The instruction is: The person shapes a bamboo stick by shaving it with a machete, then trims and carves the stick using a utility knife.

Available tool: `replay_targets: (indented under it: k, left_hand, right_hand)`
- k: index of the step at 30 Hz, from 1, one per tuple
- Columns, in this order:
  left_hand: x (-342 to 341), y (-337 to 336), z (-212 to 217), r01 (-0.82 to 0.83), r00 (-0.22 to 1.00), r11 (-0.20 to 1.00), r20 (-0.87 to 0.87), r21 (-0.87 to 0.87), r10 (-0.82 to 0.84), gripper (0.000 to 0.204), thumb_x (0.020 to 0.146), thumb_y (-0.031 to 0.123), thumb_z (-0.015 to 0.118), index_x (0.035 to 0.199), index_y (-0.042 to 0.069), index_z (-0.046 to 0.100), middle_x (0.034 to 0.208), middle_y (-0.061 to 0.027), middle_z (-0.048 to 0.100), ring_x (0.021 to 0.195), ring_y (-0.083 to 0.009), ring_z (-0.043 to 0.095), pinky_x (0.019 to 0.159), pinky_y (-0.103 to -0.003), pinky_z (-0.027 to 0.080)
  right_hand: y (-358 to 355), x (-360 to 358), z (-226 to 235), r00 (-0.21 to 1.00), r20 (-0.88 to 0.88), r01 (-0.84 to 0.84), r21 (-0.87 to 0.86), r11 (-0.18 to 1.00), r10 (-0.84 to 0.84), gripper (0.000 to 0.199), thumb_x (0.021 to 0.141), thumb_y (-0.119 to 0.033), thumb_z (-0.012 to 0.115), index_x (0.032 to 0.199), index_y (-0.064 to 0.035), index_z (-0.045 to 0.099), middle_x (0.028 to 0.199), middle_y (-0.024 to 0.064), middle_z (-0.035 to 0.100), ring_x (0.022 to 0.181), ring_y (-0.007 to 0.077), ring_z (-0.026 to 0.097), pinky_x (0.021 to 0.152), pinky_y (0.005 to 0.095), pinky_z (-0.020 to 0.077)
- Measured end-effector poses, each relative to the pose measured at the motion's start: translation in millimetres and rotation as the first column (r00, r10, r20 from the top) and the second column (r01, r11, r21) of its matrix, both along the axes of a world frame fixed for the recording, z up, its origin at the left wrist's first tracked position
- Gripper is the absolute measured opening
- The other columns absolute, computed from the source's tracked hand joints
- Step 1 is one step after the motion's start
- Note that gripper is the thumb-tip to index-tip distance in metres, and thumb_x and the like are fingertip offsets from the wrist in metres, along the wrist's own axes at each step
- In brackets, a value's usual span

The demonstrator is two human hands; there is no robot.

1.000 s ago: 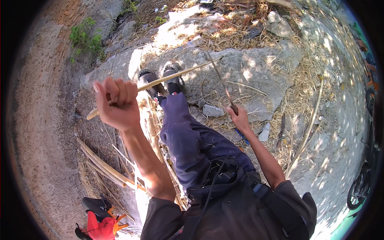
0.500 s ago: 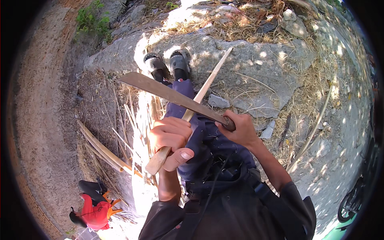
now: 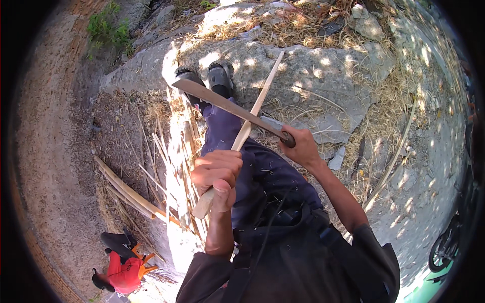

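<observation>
My left hand point(image 3: 217, 177) is closed around the lower part of a pale wooden strip point(image 3: 262, 93), probably split bamboo or cane. Its blunt near end sticks out below my fist, and the thin far end points up and away. My right hand point(image 3: 301, 146) grips the dark handle of a machete point(image 3: 217, 100). The long brownish blade reaches out to the left and crosses the strip a little beyond my left hand. Blade and strip meet or overlap at the crossing. Both are held over my legs in dark blue trousers point(image 3: 222, 129).
A bundle of pale split strips point(image 3: 177, 141) lies to my left, beside thicker curved poles point(image 3: 129, 189). Stone slab point(image 3: 323, 76) under my shoes point(image 3: 220, 76). At lower left a person in red point(image 3: 124, 275) sits on an orange chair. A wheel point(image 3: 439, 255) stands at far right.
The machete has moved along the strip, its tip shifting to the right and its handle farther from me. The strip is held a little more upright in my left hand.
</observation>
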State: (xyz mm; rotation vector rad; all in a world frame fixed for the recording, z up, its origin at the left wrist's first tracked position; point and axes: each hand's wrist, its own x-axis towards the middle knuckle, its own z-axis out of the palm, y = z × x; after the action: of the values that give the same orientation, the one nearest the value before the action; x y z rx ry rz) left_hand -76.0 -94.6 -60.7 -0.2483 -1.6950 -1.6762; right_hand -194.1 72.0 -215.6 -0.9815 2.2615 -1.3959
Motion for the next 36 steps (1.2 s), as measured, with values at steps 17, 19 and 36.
replay_targets:
  k: [17, 19, 36]
  left_hand:
    - [10.3, -0.3, 89.6, -0.147, 0.976, 0.931, -0.104, 0.333, 0.191, 0.066, 0.115, 0.057, 0.026, 0.061, 0.019, 0.022, 0.052, 0.0057, 0.015, 0.049, -0.0097, 0.005, 0.048, -0.032, 0.009]
    - [-12.4, -7.4, 120.8, -0.062, 0.992, 0.945, -0.084, 0.321, 0.094, 0.065, 0.115, 0.055, 0.029, 0.062, 0.019, 0.024, 0.053, 0.006, 0.014, 0.051, -0.0095, 0.005, 0.048, -0.032, 0.01]
    - [-113.9, 6.3, 175.9, -0.178, 0.966, 0.963, 0.222, 0.202, 0.132, 0.06, 0.116, 0.047, 0.038, 0.067, 0.016, 0.021, 0.062, 0.004, 0.012, 0.057, -0.0119, 0.009, 0.053, -0.034, 0.014]
  right_hand:
    - [26.7, 20.9, 95.4, 0.969, 0.199, -0.131, -0.088, 0.987, 0.147, 0.029, 0.096, -0.03, 0.074, 0.102, -0.004, 0.064, 0.066, 0.0127, 0.06, 0.056, 0.03, 0.06, 0.056, 0.0396, 0.0482]
    - [41.1, 24.0, 110.8, 0.952, 0.266, -0.106, -0.177, 0.978, 0.152, 0.031, 0.1, -0.033, 0.072, 0.106, -0.0033, 0.064, 0.063, 0.0079, 0.058, 0.052, 0.0214, 0.057, 0.054, 0.0348, 0.0459]
    - [79.7, 48.9, 156.8, 0.706, 0.7, 0.211, -0.35, 0.913, 0.106, 0.038, 0.112, -0.038, 0.052, 0.112, -0.0016, 0.063, 0.061, -0.0042, 0.047, 0.051, 0.0035, 0.047, 0.048, 0.0237, 0.0358]
